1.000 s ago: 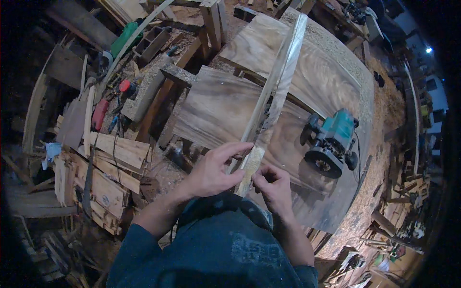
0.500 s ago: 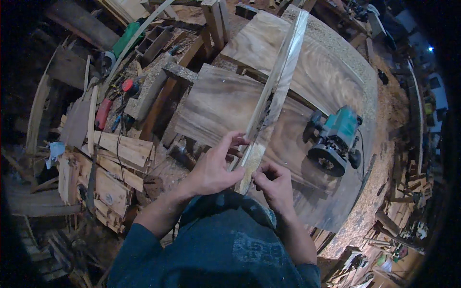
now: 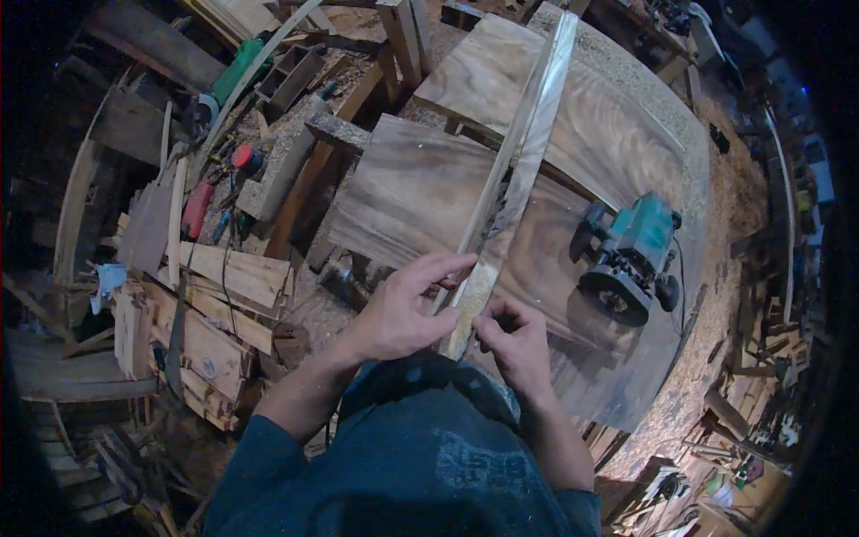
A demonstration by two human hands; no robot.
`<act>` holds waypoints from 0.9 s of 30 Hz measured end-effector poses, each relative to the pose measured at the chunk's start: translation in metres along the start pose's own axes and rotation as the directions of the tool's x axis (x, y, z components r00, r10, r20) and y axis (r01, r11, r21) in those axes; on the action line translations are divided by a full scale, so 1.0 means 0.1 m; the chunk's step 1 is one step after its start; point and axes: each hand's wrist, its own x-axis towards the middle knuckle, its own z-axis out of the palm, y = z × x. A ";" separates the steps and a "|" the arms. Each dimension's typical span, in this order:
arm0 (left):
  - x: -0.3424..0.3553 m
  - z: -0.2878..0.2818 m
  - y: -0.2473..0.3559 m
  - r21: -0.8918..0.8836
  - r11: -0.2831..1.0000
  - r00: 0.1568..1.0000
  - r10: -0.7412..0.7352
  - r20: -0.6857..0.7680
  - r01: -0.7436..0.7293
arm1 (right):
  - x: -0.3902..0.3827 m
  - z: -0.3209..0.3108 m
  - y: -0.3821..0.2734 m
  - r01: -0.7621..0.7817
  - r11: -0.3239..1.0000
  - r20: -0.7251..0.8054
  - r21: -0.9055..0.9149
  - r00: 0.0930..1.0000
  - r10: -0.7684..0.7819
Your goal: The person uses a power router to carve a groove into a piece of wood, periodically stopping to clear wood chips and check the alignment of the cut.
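A long wooden strip [image 3: 514,191] runs from close to my waist up and away across the boards, with a pale yellowish near end. My left hand [image 3: 403,309] is curled at its left side, index fingertip on the upper edge and thumb near the end; its other fingers are partly hidden behind the wood. At the right edge, my right hand [image 3: 516,342] has its thumb and bent fingers pressed together, touching the strip. Whatever is in that pinch, if anything, cannot be made out. Wide brown boards [image 3: 416,183] with swirling grain lie beneath the strip.
A green router [image 3: 631,251] stands on the boards to the right, its cord trailing. Offcuts [image 3: 210,358] are stacked at the left, near a red-handled tool [image 3: 197,211] and a green power tool [image 3: 237,72]. Wood shavings [image 3: 693,394] cover the right side.
My left index finger has reached a little farther over the strip's edge. The right hand keeps nearly the same place, and the whole view has shifted slightly.
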 end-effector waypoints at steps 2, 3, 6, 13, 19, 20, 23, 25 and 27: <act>0.01 -0.01 0.02 0.075 0.996 0.998 0.053 0.032 -0.055 | 0.01 -0.01 0.03 0.000 1.000 0.001 -0.001 1.000 0.000; 0.01 0.00 0.05 0.013 1.000 1.000 0.004 0.025 -0.004 | 0.01 -0.01 0.04 -0.001 1.000 0.002 -0.003 1.000 0.001; 0.00 0.00 0.07 -0.018 0.999 0.999 -0.033 0.016 0.034 | 0.01 0.00 0.03 -0.019 1.000 -0.006 -0.007 1.000 0.019; 0.01 -0.01 0.08 -0.077 0.996 0.998 -0.054 0.020 0.055 | 0.01 0.00 0.03 0.001 1.000 -0.001 -0.010 1.000 -0.001; 0.02 -0.03 0.05 0.040 0.999 0.998 0.026 0.054 -0.028 | 0.00 0.00 0.04 -0.006 1.000 -0.005 -0.017 1.000 0.006; 0.03 -0.03 0.05 0.039 0.999 0.998 0.027 0.055 -0.029 | 0.00 0.01 0.03 -0.008 1.000 -0.009 -0.015 1.000 0.008; 0.02 -0.02 0.08 0.047 0.998 0.996 -0.033 0.082 0.029 | 0.00 0.00 0.03 -0.007 1.000 -0.011 -0.017 1.000 0.007; 0.00 0.04 0.06 -0.153 0.987 0.998 -0.050 -0.028 0.045 | 0.00 0.00 0.05 -0.008 1.000 -0.012 -0.023 1.000 0.007; 0.01 0.01 0.09 -0.091 0.995 1.000 -0.029 -0.007 0.029 | 0.00 0.00 0.05 0.001 1.000 -0.014 -0.030 1.000 -0.001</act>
